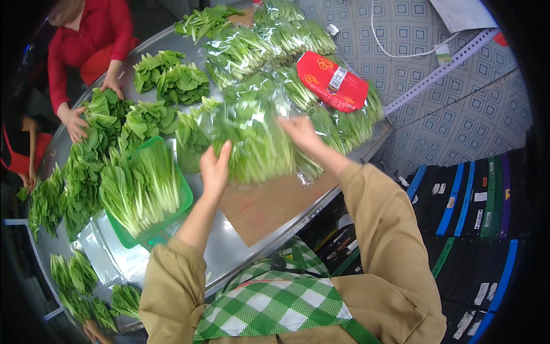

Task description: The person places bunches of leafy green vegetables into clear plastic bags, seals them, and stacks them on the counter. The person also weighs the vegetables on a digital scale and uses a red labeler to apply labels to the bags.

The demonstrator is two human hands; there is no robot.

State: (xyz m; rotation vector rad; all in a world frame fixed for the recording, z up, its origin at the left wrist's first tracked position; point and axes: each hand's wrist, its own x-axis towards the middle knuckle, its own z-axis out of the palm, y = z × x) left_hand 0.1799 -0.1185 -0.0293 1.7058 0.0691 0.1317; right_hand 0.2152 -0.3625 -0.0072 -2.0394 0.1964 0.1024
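Observation:
A clear plastic bag of leafy greens (260, 146) hangs between my hands, blurred by motion. My left hand (216, 167) grips its left side, the thumb up along the plastic. At its upper right, the curled fingers of my right hand (300, 133) hold the bag's edge. Below the bag, a cardboard sheet (258, 210) lies on the metal table. To the left stands a green plastic basket (189, 198) with loose leafy greens (157, 180) in it. Other bagged greens (240, 51) are piled beyond my hands, and a red pouch (333, 81) lies on them.
Heaps of loose greens (84, 176) cover the table's left part. Across the table, a person in red (86, 38) has both hands on greens; other people's hands show at the left edge and bottom left. Black crates (468, 202) are stacked at right, beside a tiled wall (429, 107).

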